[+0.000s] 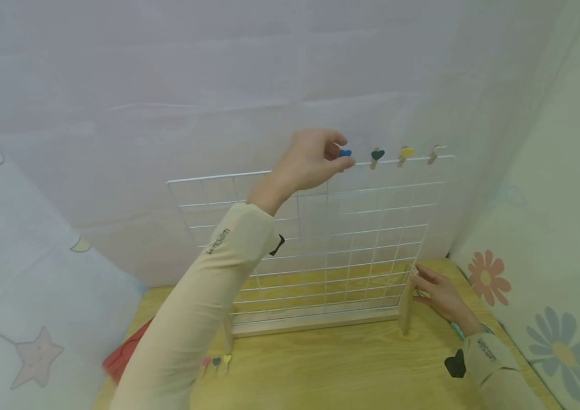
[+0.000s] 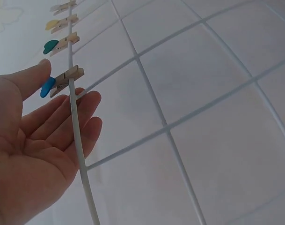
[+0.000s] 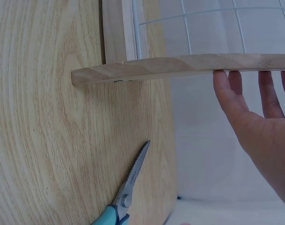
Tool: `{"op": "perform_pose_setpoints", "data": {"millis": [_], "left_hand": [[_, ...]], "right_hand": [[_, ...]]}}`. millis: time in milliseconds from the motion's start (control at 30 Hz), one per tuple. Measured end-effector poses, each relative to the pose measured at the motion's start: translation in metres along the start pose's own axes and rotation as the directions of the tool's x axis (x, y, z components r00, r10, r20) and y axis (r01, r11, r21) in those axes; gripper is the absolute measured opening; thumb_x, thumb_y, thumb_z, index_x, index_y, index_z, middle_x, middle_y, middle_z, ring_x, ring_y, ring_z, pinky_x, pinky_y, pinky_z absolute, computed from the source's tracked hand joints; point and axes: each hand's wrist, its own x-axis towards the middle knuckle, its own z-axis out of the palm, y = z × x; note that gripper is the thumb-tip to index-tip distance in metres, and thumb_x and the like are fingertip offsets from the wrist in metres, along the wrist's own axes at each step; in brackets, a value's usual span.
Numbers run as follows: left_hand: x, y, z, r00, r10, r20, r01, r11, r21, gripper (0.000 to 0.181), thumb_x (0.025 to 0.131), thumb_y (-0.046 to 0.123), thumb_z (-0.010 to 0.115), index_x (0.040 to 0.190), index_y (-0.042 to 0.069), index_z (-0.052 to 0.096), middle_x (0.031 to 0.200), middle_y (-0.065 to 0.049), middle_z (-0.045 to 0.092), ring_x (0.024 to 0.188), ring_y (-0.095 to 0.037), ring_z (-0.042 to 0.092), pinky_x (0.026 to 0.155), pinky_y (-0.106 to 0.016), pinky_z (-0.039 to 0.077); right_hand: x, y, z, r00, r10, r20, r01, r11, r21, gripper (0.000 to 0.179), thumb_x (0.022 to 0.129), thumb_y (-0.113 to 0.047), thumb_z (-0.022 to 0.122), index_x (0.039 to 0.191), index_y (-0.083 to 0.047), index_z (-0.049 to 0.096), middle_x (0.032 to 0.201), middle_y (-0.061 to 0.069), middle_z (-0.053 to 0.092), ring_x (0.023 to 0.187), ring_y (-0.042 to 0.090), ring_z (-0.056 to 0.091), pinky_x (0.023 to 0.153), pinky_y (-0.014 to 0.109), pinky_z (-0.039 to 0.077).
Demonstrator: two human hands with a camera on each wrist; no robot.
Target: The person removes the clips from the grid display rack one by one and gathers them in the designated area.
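Observation:
A white wire grid (image 1: pixel 366 228) stands upright in a wooden base (image 1: pixel 315 324) on the table. My left hand (image 1: pixel 310 159) is at its top wire, beside a small clothespin with a blue heart (image 2: pixel 62 82). That clothespin is clipped on the wire; in the left wrist view my thumb is spread apart from the fingers, which lie behind the wire. Farther along sit clothespins with a green heart (image 1: pixel 377 155), a yellow heart (image 1: pixel 406 152) and a white top (image 1: pixel 434 155). My right hand (image 3: pixel 259 126) touches the wooden side support (image 3: pixel 179 64) with its fingertips.
Scissors with teal handles (image 3: pixel 126 199) lie on the table near the right support. Three more heart clothespins, pink (image 1: pixel 205 362), dark (image 1: pixel 216 362) and yellow (image 1: pixel 227 360), lie at the front left. A red object (image 1: pixel 127 354) is partly hidden by my left sleeve.

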Motion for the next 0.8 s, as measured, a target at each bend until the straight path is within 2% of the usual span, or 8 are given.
{"op": "perform_pose_setpoints", "data": {"millis": [200, 367, 600, 800], "left_hand": [[0.002, 0.004, 0.003, 0.999, 0.053, 0.007, -0.052, 0.998, -0.042, 0.025, 0.095, 0.022, 0.062, 0.115, 0.008, 0.067, 0.107, -0.002, 0.068, 0.09, -0.009, 0.063, 0.082, -0.02, 0.048], [0.0, 0.006, 0.002, 0.999, 0.032, -0.017, -0.034, 0.996, -0.08, 0.024, 0.096, 0.019, 0.061, 0.115, 0.007, 0.066, 0.104, -0.003, 0.068, 0.087, -0.01, 0.063, 0.082, -0.021, 0.048], [-0.002, 0.008, 0.002, 0.999, -0.019, -0.05, 0.011, 0.989, -0.15, 0.02, 0.095, 0.02, 0.062, 0.109, 0.007, 0.067, 0.092, -0.004, 0.07, 0.082, -0.009, 0.063, 0.08, -0.023, 0.048], [-0.004, 0.012, 0.002, 0.997, -0.051, -0.057, 0.045, 0.994, -0.1, 0.017, 0.095, 0.021, 0.063, 0.105, 0.009, 0.069, 0.086, 0.0, 0.07, 0.079, -0.008, 0.063, 0.077, -0.023, 0.048]], "right_hand": [[-0.001, 0.001, 0.0, 1.0, 0.0, 0.002, 0.0, 1.0, 0.006, 0.073, 0.102, -0.028, 0.049, 0.152, 0.0, 0.005, 0.153, 0.03, 0.009, 0.106, -0.003, 0.05, 0.095, 0.047, 0.047], [0.001, 0.002, -0.001, 1.0, 0.0, 0.005, 0.0, 1.0, -0.005, 0.073, 0.102, -0.029, 0.049, 0.152, 0.001, 0.004, 0.153, 0.031, 0.008, 0.105, -0.006, 0.05, 0.095, 0.045, 0.047], [0.0, 0.002, -0.001, 1.0, 0.0, -0.003, 0.0, 1.0, -0.017, 0.072, 0.102, -0.029, 0.048, 0.152, 0.001, 0.007, 0.153, 0.03, 0.011, 0.116, 0.012, 0.048, 0.094, 0.045, 0.048], [0.0, 0.002, 0.0, 1.0, 0.003, -0.006, -0.004, 1.0, -0.015, 0.072, 0.102, -0.029, 0.049, 0.152, 0.001, 0.007, 0.153, 0.03, 0.011, 0.119, 0.019, 0.047, 0.094, 0.048, 0.047]]}}
